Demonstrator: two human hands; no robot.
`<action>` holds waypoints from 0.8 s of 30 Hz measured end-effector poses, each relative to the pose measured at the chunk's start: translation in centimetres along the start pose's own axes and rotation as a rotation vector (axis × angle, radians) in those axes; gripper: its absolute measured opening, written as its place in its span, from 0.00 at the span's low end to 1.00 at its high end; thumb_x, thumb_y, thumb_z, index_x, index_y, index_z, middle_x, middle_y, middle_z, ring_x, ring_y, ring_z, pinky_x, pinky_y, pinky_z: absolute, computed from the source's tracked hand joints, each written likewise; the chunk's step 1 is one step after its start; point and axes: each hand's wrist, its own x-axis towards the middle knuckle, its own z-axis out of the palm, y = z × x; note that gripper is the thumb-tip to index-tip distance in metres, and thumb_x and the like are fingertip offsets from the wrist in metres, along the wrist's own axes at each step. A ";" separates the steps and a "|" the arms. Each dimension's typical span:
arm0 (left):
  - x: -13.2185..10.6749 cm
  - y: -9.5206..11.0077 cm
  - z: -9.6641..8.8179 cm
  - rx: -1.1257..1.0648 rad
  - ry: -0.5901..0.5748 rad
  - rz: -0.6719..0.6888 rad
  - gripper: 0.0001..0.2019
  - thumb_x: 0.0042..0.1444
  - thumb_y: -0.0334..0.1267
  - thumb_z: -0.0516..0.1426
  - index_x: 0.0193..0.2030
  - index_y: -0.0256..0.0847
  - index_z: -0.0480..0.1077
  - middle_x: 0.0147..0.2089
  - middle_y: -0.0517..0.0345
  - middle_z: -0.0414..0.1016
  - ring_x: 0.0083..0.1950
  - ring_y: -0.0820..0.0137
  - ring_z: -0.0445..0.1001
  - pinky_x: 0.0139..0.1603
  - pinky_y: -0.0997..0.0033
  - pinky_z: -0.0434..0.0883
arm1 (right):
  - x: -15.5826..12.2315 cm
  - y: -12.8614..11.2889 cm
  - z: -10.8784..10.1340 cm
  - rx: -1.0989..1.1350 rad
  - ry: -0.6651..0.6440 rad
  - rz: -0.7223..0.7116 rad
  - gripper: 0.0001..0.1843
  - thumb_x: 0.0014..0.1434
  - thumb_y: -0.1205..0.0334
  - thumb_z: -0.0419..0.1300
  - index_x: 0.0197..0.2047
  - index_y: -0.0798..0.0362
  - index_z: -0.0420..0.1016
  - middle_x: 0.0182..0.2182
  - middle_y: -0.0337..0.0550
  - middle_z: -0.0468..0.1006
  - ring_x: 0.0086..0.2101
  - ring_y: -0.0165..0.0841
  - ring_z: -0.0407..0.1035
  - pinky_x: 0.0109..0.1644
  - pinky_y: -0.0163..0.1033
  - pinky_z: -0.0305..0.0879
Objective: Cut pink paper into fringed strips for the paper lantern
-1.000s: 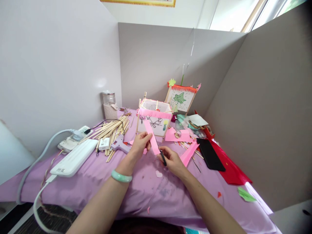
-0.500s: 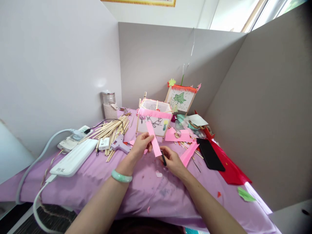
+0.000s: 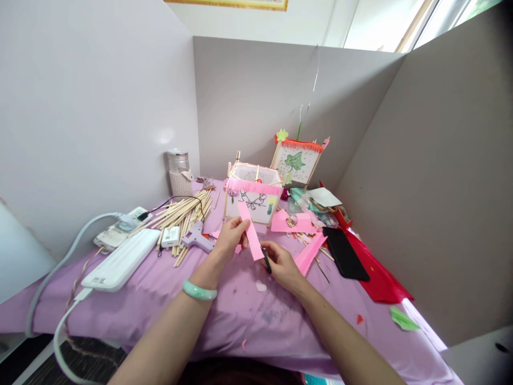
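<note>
My left hand (image 3: 232, 234) pinches a pink paper strip (image 3: 252, 239) near its middle and holds it up at a slant. In my right hand (image 3: 280, 261) is a pair of scissors (image 3: 266, 260) with black handles, close against the strip's lower right edge. The blades are mostly hidden by the paper and my fingers. Just beyond my hands stands a stick-framed paper lantern (image 3: 253, 200) with drawings and a pink fringe along its top. Farther back, a second lantern (image 3: 297, 160) has a green leaf drawing and a red-orange fringe.
On the left lie a bundle of wooden sticks (image 3: 186, 214), a lilac glue gun (image 3: 197, 238), a white power bank (image 3: 122, 260) and a jar (image 3: 179, 171). Pink paper scraps (image 3: 310, 253), a black phone (image 3: 345, 254) and red cloth-like material (image 3: 385, 280) lie right. Partition walls surround the table.
The pink strip has shifted slightly left and down at its lower end. The scissors in my right hand have tilted a little and moved slightly left.
</note>
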 end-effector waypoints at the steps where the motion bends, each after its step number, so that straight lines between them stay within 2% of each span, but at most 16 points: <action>1: 0.0 -0.1 0.0 0.002 -0.013 -0.001 0.16 0.51 0.49 0.59 0.27 0.40 0.62 0.13 0.66 0.63 0.11 0.77 0.59 0.11 0.79 0.55 | 0.0 0.0 0.0 0.003 -0.001 -0.003 0.13 0.55 0.62 0.59 0.45 0.52 0.71 0.21 0.31 0.66 0.18 0.24 0.59 0.22 0.31 0.56; 9: -0.1 -0.3 0.0 0.011 -0.078 0.005 0.15 0.52 0.48 0.59 0.26 0.39 0.62 0.14 0.65 0.64 0.11 0.79 0.60 0.12 0.80 0.55 | 0.2 0.0 0.0 -0.031 0.013 -0.038 0.13 0.58 0.58 0.57 0.46 0.52 0.70 0.23 0.32 0.68 0.19 0.25 0.60 0.23 0.32 0.57; 16: -0.1 -0.2 0.1 -0.006 -0.081 -0.016 0.15 0.51 0.47 0.59 0.26 0.39 0.61 0.15 0.65 0.65 0.11 0.79 0.60 0.11 0.80 0.54 | -0.1 -0.1 0.1 -0.065 0.013 -0.045 0.12 0.58 0.60 0.55 0.46 0.51 0.70 0.20 0.32 0.67 0.18 0.26 0.60 0.24 0.33 0.58; 24: -0.1 -0.4 -0.1 0.025 -0.103 -0.016 0.15 0.53 0.47 0.58 0.27 0.38 0.62 0.15 0.65 0.65 0.12 0.79 0.60 0.12 0.80 0.52 | 0.2 0.3 0.1 -0.059 0.029 -0.047 0.12 0.59 0.57 0.56 0.46 0.50 0.70 0.22 0.32 0.67 0.19 0.26 0.60 0.25 0.33 0.59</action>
